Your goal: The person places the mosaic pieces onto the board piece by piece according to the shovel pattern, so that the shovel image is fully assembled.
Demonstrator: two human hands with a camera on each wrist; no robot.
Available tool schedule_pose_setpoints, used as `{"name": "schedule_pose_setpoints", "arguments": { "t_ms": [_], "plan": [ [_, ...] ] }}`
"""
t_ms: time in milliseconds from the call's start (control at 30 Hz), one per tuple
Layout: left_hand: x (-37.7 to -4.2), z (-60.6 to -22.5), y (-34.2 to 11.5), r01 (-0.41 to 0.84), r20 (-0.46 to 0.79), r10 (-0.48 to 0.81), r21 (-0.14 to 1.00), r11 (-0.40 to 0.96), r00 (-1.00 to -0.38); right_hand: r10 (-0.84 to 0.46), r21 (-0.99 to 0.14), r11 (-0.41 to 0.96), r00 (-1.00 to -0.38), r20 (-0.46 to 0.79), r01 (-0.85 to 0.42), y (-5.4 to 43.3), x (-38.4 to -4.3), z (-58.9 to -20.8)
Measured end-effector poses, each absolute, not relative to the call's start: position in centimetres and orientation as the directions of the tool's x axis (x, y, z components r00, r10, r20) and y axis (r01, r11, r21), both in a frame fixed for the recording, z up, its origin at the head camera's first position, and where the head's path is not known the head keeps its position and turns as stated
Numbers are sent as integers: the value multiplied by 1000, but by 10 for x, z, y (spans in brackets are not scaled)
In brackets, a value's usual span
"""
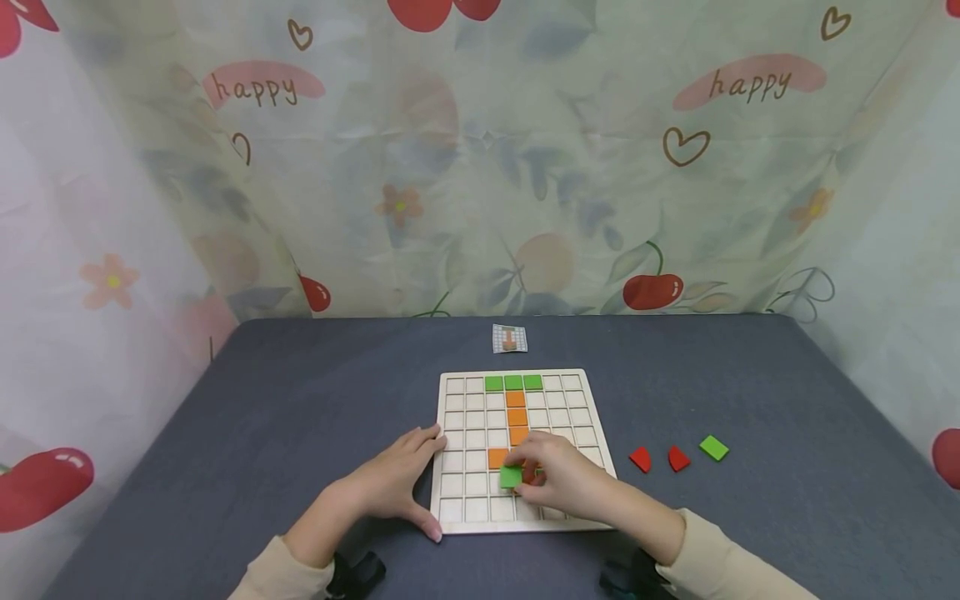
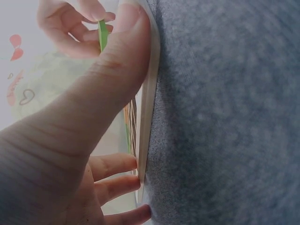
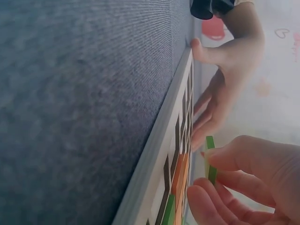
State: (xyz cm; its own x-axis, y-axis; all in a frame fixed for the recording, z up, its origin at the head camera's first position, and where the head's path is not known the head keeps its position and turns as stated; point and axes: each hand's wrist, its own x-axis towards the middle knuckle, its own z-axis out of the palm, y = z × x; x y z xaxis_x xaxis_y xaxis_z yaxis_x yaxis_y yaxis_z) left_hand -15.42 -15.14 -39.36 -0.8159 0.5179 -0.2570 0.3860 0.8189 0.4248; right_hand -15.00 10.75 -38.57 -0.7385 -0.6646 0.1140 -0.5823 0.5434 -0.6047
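A white gridded board (image 1: 453,508) lies on the table. Along its top row sit green square tiles (image 1: 513,382), with a column of orange tiles (image 1: 517,417) below and another orange tile (image 1: 497,457) to the left. My right hand (image 1: 562,477) pinches a green square tile (image 1: 510,477) between thumb and fingers, close over the lower middle of the grid. That tile (image 3: 212,174) is edge-on in the right wrist view. My left hand (image 1: 393,479) rests against the board's left edge, fingers extended and thumb at the near corner. Part of the grid is hidden beneath my right hand.
Right of the board lie two red pieces (image 1: 678,458), each with a pointed end, and a loose green tile (image 1: 714,448). A small pattern card (image 1: 510,339) lies beyond the board. Patterned curtains (image 1: 487,167) surround the dark table (image 1: 322,392).
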Motion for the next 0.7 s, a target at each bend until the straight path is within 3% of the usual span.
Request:
{"name": "schedule_pose_setpoints", "arguments": {
  "t_ms": [700],
  "plan": [
    [-153,-394,-151,381,-258,517,432,817,-817,-655,-449,655,-753,64,-608,91,-153,-388]
  ]
}}
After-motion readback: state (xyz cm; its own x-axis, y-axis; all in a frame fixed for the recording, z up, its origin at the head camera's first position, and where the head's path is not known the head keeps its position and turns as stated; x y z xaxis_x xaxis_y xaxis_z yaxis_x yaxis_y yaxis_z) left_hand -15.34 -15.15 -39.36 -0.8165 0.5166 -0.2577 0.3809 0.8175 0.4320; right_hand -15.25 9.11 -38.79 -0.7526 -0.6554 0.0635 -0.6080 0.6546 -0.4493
